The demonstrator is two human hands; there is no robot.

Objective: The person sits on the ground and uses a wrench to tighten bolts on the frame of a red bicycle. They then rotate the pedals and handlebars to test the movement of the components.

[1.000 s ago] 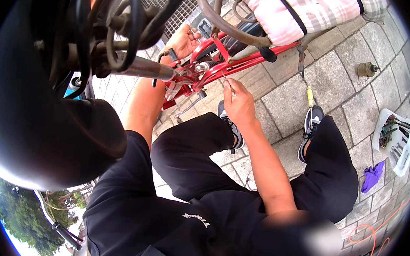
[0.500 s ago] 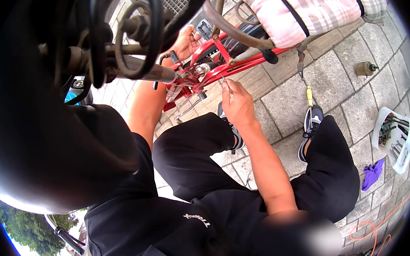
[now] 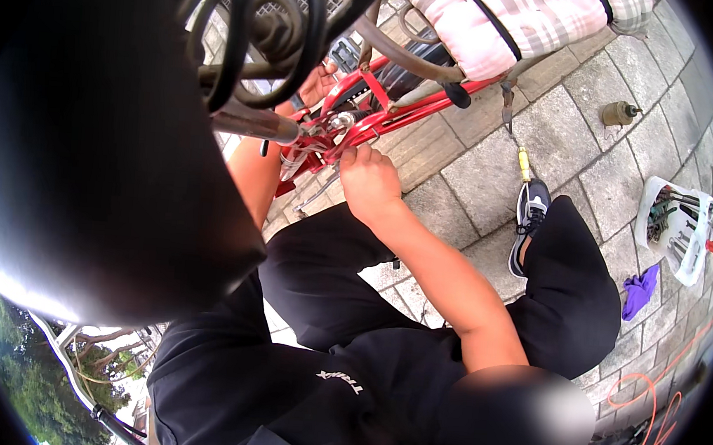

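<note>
The red frame (image 3: 365, 129) of a bicycle lies at the top middle, with a metal tube and black coil springs at its left. My right hand (image 3: 369, 180) is closed against the near side of the frame, by the bottom joint; what its fingers hold is hidden. On the far side of the frame my left hand (image 3: 320, 84) shows in part. Its fingers are loosely bent and apart, beside a black pedal (image 3: 345, 55), and I see nothing held in it. The saddle (image 3: 231, 238), large and black, blocks much of the left.
A pink plaid cushion (image 3: 502, 26) is strapped on the rack. On the paving are a yellow-handled tool (image 3: 523, 164) by my shoe, a brass-coloured canister (image 3: 619, 114), a white tool tub (image 3: 688, 266), a purple cloth (image 3: 639, 292) and an orange cord (image 3: 651, 384).
My right hand has moved left and slightly down along the frame; the thin metal tool seen in it before is now hidden. My left hand sits slightly lower. The whole view has shifted a little.
</note>
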